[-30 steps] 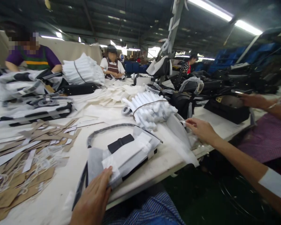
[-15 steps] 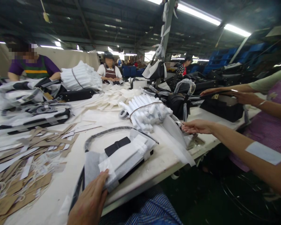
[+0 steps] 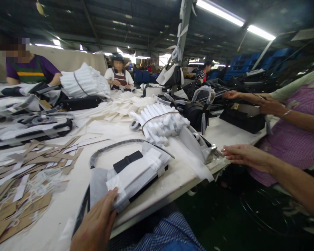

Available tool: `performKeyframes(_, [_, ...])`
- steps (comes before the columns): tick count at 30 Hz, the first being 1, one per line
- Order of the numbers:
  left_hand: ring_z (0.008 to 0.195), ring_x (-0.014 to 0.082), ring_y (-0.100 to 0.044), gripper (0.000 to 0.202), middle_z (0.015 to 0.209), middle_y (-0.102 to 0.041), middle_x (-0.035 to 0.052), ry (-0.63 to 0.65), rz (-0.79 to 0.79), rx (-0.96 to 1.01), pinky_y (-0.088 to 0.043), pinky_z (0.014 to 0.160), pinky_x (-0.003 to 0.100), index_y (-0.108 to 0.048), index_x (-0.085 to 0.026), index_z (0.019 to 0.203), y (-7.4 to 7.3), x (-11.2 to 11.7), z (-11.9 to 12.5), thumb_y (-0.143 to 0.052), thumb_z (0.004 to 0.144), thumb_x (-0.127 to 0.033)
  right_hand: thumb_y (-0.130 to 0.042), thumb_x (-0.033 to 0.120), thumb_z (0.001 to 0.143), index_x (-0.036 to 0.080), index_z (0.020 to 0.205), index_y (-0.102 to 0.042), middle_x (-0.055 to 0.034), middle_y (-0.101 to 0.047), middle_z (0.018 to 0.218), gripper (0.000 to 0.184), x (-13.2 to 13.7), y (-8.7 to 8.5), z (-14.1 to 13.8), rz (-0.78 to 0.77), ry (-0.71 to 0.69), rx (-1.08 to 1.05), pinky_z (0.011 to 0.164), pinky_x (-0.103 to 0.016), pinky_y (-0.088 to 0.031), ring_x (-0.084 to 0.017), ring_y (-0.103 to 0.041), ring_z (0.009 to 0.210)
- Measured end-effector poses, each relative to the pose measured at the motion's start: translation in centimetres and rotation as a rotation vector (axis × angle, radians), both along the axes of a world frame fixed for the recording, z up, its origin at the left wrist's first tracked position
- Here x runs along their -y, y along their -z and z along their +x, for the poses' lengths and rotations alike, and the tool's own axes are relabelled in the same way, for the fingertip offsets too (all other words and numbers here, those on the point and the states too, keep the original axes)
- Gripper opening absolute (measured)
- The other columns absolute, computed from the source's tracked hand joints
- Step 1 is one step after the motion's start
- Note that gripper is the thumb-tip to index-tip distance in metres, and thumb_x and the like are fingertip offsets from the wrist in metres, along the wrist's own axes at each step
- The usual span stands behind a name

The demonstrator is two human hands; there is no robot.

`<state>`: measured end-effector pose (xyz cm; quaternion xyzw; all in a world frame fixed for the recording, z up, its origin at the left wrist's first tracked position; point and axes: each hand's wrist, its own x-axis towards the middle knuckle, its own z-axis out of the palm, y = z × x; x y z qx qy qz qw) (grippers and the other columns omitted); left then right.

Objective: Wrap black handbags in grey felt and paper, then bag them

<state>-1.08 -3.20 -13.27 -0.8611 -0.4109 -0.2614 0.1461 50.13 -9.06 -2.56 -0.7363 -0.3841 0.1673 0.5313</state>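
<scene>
My left hand [image 3: 101, 216] lies with fingers extended on the near left end of a white tissue-wrapped bundle [image 3: 131, 177], pressing it to the table. The bundle belongs to a black bag [image 3: 146, 188], whose edge shows beneath; a black strap piece [image 3: 127, 161] lies on top. The bag's plastic-wrapped handle [image 3: 112, 144] arches behind. My right hand [image 3: 247, 157] is at the table's front edge, just right of a pale tape dispenser [image 3: 192, 139]. Its thumb and fingers pinch what looks like the end of clear tape [image 3: 216, 156] near the cutter.
A banded bundle of white foam rolls [image 3: 161, 123] stands behind the bag. Brown card tags with strings [image 3: 26, 195] cover the left side. Black bags [image 3: 196, 113] are piled farther back. A co-worker at right handles a black bag [image 3: 242, 118]; others sit across the table [image 3: 183, 183].
My right hand has moved right and slightly down, away from the dispenser, whose cutter now shows. My left hand stays on the wrapped bundle. The co-worker's far hand at right has lifted off the bag.
</scene>
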Motion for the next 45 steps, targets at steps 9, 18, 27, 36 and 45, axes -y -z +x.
performKeyframes(9, [0.103, 0.0211, -0.071, 0.045, 0.126, -0.068, 0.0071, -0.007, -0.005, 0.040, -0.055, 0.090, 0.029, -0.044, -0.021, 0.143, -0.3, 0.0, 0.1, -0.040, 0.099, -0.028, -0.078, 0.038, 0.072, 0.019, 0.080, -0.074, -0.0069, -0.075, 0.082, 0.021, -0.2, 4.7, 0.4, -0.078, -0.005, -0.243, 0.052, -0.021, -0.054, -0.012, -0.062, 0.058])
performKeyframes(18, [0.108, 0.0211, -0.069, 0.044, 0.131, -0.066, 0.0068, 0.006, 0.012, 0.076, -0.051, 0.096, 0.030, -0.046, -0.018, 0.144, -0.1, 0.0, 0.2, -0.040, 0.101, -0.026, -0.081, 0.035, 0.067, 0.018, 0.079, -0.076, -0.0098, -0.075, 0.086, 0.020, 0.1, 4.2, 1.0, -0.196, -0.005, -0.303, 0.044, -0.019, -0.049, -0.013, -0.062, 0.059])
performKeyframes(27, [0.110, 0.0205, -0.067, 0.047, 0.133, -0.064, 0.0064, 0.066, 0.042, 0.147, -0.048, 0.100, 0.030, -0.042, -0.017, 0.148, 0.1, -0.4, 0.1, -0.039, 0.102, -0.026, -0.080, 0.050, 0.063, 0.018, 0.079, -0.075, -0.0094, -0.074, 0.081, 0.036, 0.8, 4.4, 0.0, -0.257, 0.090, -0.122, 0.044, -0.022, -0.044, -0.013, -0.057, 0.056])
performKeyframes(36, [0.107, 0.0180, -0.068, 0.042, 0.128, -0.068, 0.0060, 0.148, 0.118, 0.150, -0.048, 0.099, 0.027, -0.050, -0.013, 0.141, 0.5, -1.4, 0.0, -0.040, 0.100, -0.018, -0.063, 0.061, 0.082, 0.019, 0.088, -0.076, -0.0033, -0.070, 0.066, 0.045, -0.8, 0.0, -6.3, -0.395, -0.338, 0.351, 0.058, -0.030, -0.048, -0.018, -0.061, 0.059])
performKeyframes(45, [0.112, 0.0203, -0.067, 0.036, 0.126, -0.069, 0.0065, 0.053, 0.007, 0.248, -0.054, 0.095, 0.033, -0.061, -0.013, 0.128, -0.8, 0.3, 1.0, -0.039, 0.100, -0.012, -0.060, 0.037, 0.093, 0.018, 0.094, -0.074, -0.0052, -0.074, 0.083, 0.024, -11.8, -5.8, -20.5, -0.255, -1.287, 0.501, 0.068, -0.024, -0.051, -0.014, -0.067, 0.072])
